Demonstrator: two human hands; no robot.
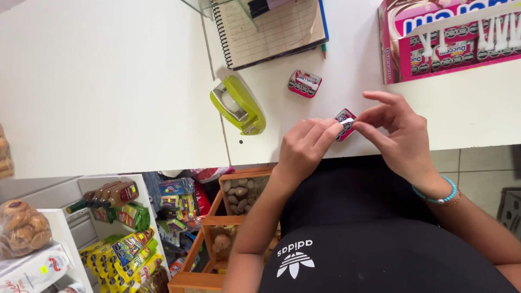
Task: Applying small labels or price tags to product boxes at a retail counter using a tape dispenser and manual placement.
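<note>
Both my hands meet over the front edge of a white counter (108, 87). Between their fingertips is a small red packet (345, 125) with a white strip across it. My left hand (305, 147) pinches its left side with thumb and forefinger. My right hand (400, 135), with a blue bead bracelet at the wrist, pinches the right side, its upper fingers spread. A second small red packet (304, 83) with a white strip lies flat on the counter just beyond, touched by neither hand.
A lime green tape dispenser (239, 106) sits left of my hands. A spiral notebook (271, 30) lies at the back. A pink display box (450, 38) of similar packets stands at the back right. Below the counter are shelves of packaged goods (125, 239) and a wooden crate (239, 201).
</note>
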